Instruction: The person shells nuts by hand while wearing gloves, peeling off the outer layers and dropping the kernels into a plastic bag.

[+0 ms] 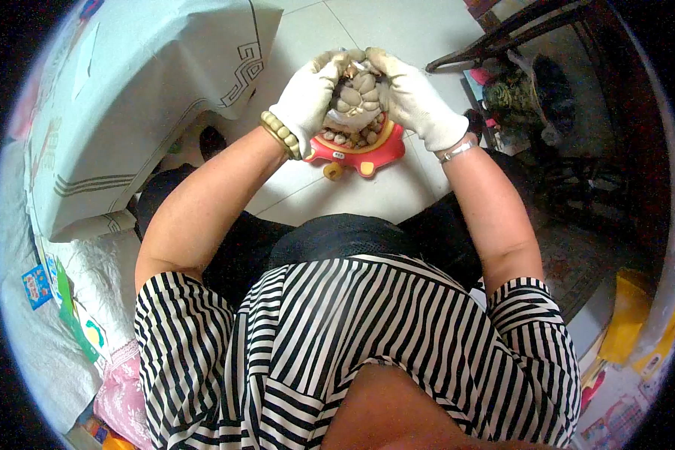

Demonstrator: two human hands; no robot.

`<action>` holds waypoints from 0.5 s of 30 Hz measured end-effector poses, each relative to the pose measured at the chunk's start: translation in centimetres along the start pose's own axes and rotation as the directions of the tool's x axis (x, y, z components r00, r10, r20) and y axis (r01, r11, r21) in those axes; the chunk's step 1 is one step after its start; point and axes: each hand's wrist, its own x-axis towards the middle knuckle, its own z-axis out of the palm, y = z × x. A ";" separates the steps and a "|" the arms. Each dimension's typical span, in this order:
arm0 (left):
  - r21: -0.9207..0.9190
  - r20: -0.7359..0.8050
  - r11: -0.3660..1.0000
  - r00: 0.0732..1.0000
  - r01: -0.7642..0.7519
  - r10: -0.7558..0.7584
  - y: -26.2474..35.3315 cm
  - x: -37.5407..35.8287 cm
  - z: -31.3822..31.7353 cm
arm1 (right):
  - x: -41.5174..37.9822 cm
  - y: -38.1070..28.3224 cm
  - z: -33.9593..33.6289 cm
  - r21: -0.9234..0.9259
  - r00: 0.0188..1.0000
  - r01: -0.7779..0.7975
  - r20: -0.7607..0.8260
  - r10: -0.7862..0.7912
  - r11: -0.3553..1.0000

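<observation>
My left hand [307,97], in a white knit glove, is closed against the left side of a bundle of grey-beige, rounded pebble-like pieces [358,97]. White material shows around the lower part of the bundle. From the other side my right hand [420,101], gloved the same way, grips it, with both hands' fingertips meeting near its top. Below the bundle sits a red and yellow toy-like tray [390,150], low to the floor. Several small round brownish pieces [340,138] lie in it, partly hidden by the bundle.
Pale floor tiles [307,34] spread around the tray. To the left stands a table under a light cloth [150,90] with a dark pattern. Dark wooden furniture [517,30] is at upper right, with cluttered items beside it. Yellow packets [626,307] lie at lower right.
</observation>
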 end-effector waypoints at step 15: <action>0.193 -0.114 0.978 0.988 -0.081 0.105 0.1 -0.3 0.8 | -0.4 1.8 2.5 -0.432 0.969 0.199 -0.049 -0.243 0.880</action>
